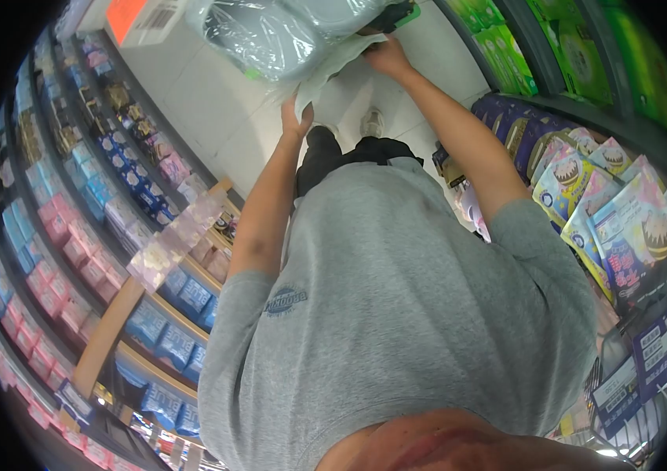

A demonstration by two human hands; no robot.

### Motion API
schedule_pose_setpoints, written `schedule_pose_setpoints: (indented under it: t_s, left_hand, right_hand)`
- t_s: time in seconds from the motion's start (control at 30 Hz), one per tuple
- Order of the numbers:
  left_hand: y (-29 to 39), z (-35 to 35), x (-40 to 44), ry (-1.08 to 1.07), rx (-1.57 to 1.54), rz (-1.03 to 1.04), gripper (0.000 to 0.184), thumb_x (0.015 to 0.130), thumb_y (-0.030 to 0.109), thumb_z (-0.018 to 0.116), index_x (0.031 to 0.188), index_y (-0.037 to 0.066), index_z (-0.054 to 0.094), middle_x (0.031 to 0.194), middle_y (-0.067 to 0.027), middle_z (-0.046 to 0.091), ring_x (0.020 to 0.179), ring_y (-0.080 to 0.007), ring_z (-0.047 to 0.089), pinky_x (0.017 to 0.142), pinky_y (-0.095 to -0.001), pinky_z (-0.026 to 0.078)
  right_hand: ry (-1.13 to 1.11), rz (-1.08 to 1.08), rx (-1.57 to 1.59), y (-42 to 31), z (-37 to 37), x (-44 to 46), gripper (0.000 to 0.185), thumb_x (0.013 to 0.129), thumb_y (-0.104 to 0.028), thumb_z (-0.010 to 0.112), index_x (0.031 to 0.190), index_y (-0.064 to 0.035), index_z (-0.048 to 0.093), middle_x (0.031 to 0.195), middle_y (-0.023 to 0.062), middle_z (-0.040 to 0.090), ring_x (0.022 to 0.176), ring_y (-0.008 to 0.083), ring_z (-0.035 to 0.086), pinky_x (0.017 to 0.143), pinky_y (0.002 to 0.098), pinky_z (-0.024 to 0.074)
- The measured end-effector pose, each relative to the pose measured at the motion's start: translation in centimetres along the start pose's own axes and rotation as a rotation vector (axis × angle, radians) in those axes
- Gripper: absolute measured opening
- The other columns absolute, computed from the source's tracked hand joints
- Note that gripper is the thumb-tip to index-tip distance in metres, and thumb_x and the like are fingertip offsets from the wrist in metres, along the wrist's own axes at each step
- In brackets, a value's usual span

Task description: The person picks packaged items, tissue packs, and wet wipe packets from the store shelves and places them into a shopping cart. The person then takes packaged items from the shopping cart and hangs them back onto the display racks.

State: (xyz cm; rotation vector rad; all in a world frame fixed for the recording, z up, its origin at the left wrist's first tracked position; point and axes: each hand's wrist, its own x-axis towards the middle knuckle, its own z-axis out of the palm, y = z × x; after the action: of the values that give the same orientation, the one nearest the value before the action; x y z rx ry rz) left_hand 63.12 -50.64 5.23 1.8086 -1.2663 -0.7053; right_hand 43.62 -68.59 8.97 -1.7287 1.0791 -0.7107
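Near the top of the head view is a pale grey-blue bundle in shiny clear plastic, with rounded shapes inside; its exact kind I cannot make out. A whitish sheet or bag edge runs along its near side. My left hand is closed on the lower left end of that edge, its fingers partly hidden. Farther up and to the right, my right hand grips the other end, beside a dark part with a green corner. Both arms are stretched forward.
Shelves of pink and blue packets curve along the left, with a wooden rack of blue bags nearer me. On the right stand colourful pouches and green packs. A white box with an orange label is at upper left, above the tiled floor.
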Motion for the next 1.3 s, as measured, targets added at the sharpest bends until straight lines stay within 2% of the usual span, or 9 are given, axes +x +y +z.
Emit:
schedule_pose_setpoints:
  t_s: [0.17, 0.37, 0.43, 0.47, 0.63, 0.77, 0.83, 1.17, 1.3]
  left_hand:
    - [4.1, -1.0, -0.6, 0.078, 0.026, 0.033, 0.034, 0.088, 0.017, 0.055, 0.119, 0.005, 0.061, 0.102, -0.0232, 0.066, 0.098, -0.0387, 0.064, 0.086, -0.0395, 0.048]
    - [4.3, -1.5, -0.8, 0.025, -0.007, -0.001, 0.038, 0.091, 0.015, 0.055, 0.127, 0.004, 0.056, 0.115, -0.0247, 0.062, 0.110, -0.0374, 0.059, 0.095, -0.0363, 0.043]
    - [3.9, -1.5, -0.7, 0.016, 0.062, -0.017, 0.032, 0.094, 0.011, 0.055, 0.124, 0.001, 0.057, 0.105, -0.0187, 0.068, 0.096, -0.0214, 0.063, 0.086, -0.0321, 0.047]
    - [3.5, -1.5, -0.7, 0.013, 0.063, -0.013, 0.032, 0.094, 0.011, 0.055, 0.124, 0.001, 0.057, 0.105, -0.0187, 0.068, 0.096, -0.0214, 0.063, 0.086, -0.0321, 0.047]
    - [3.0, -1.6, -0.8, 0.062, 0.208, 0.027, 0.027, 0.093, 0.012, 0.052, 0.115, 0.000, 0.062, 0.077, -0.0184, 0.066, 0.073, -0.0293, 0.064, 0.070, -0.0376, 0.050]
    - [4.7, -2.0, -0.2, -0.064, 0.285, -0.181, 0.033, 0.091, 0.012, 0.052, 0.123, 0.006, 0.059, 0.095, -0.0265, 0.065, 0.090, -0.0437, 0.062, 0.078, -0.0430, 0.048]
    - [5.2, -1.8, 0.0, -0.041, 0.364, -0.219, 0.027, 0.095, 0.020, 0.049, 0.098, -0.002, 0.066, 0.081, -0.0179, 0.068, 0.073, -0.0300, 0.066, 0.068, -0.0362, 0.050]
    - [2.5, -2.1, 0.6, -0.066, 0.294, -0.136, 0.027, 0.095, 0.021, 0.052, 0.107, 0.000, 0.064, 0.081, -0.0165, 0.069, 0.074, -0.0254, 0.068, 0.068, -0.0350, 0.052]
    - [3.9, -2.4, -0.2, 0.026, 0.194, -0.062, 0.030, 0.095, 0.022, 0.053, 0.114, 0.001, 0.062, 0.084, -0.0158, 0.070, 0.075, -0.0229, 0.069, 0.068, -0.0345, 0.053]
  right_hand:
    - [0.014, -0.042, -0.054, 1.7, 1.0, -0.1, 0.043, 0.073, -0.010, 0.063, 0.116, -0.0158, 0.064, 0.099, 0.0168, 0.068, 0.092, 0.0370, 0.064, 0.081, 0.0413, 0.0521]
    - [-0.100, 0.028, -0.228, 3.8, 1.6, 0.7, 0.035, 0.070, -0.021, 0.067, 0.102, -0.0054, 0.068, 0.096, 0.0211, 0.067, 0.092, 0.0370, 0.064, 0.082, 0.0413, 0.0515]
    - [-0.083, 0.035, -0.181, 2.7, 1.1, 0.5, 0.032, 0.069, -0.022, 0.067, 0.096, -0.0040, 0.070, 0.097, 0.0207, 0.067, 0.093, 0.0366, 0.064, 0.083, 0.0418, 0.0511]
    - [-0.078, 0.035, -0.179, 2.6, 1.1, 0.4, 0.032, 0.069, -0.022, 0.067, 0.096, -0.0040, 0.070, 0.097, 0.0207, 0.067, 0.093, 0.0366, 0.064, 0.083, 0.0418, 0.0511]
    - [-0.134, 0.144, -0.228, 0.6, 0.0, 0.2, 0.033, 0.071, -0.023, 0.063, 0.097, -0.0042, 0.069, 0.097, 0.0206, 0.067, 0.094, 0.0359, 0.064, 0.084, 0.0426, 0.0508]
    - [-0.126, 0.120, -0.217, 1.1, 0.5, 0.4, 0.033, 0.072, -0.023, 0.060, 0.098, -0.0039, 0.069, 0.096, 0.0213, 0.067, 0.093, 0.0365, 0.064, 0.084, 0.0430, 0.0508]
    - [-0.140, 0.213, -0.232, 2.9, 1.8, 0.8, 0.034, 0.073, -0.023, 0.060, 0.100, -0.0038, 0.068, 0.095, 0.0222, 0.067, 0.093, 0.0370, 0.064, 0.083, 0.0438, 0.0509]
    - [-0.114, 0.214, -0.229, 2.4, 2.3, 0.1, 0.036, 0.073, -0.020, 0.062, 0.105, -0.0053, 0.066, 0.098, 0.0225, 0.066, 0.093, 0.0377, 0.064, 0.082, 0.0448, 0.0511]
    - [0.055, 0.191, -0.197, 0.7, 1.0, -1.6, 0.034, 0.077, -0.022, 0.064, 0.109, -0.0102, 0.066, 0.098, 0.0203, 0.067, 0.092, 0.0378, 0.064, 0.080, 0.0455, 0.0510]
